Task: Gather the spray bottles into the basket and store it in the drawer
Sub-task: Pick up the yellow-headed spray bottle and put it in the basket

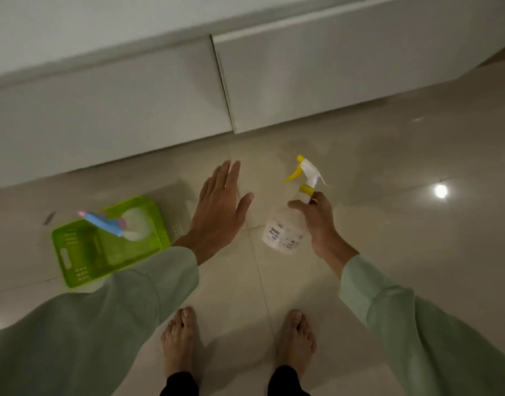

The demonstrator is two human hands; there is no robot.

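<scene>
Looking down from your head camera, you see a glossy pale tiled floor filling the near and right part of the scene, with a bright light reflection at the far right. Along the far side runs a low white cabinet whose two flat drawer fronts meet at a seam just right of centre; both fronts appear closed. Your two arms in pale green sleeves enter from the near corners, and your bare feet stand on the tiles at near centre.

At the left, the green basket sits on the floor, near the cabinet base. Inside it lies a spray bottle with a blue and pink trigger head, its pale body blurred, tipped toward the far right corner of the basket.

Your left hand is open and empty, fingers spread flat, palm down, above the floor between the basket and the other bottle, touching neither.

Your right hand is closed around the neck of a translucent spray bottle with a yellow and white trigger head. You hold this bottle above the floor, right of centre, well apart from the basket, nozzle pointing to the far left. Its printed white label is too blurred to read.
</scene>
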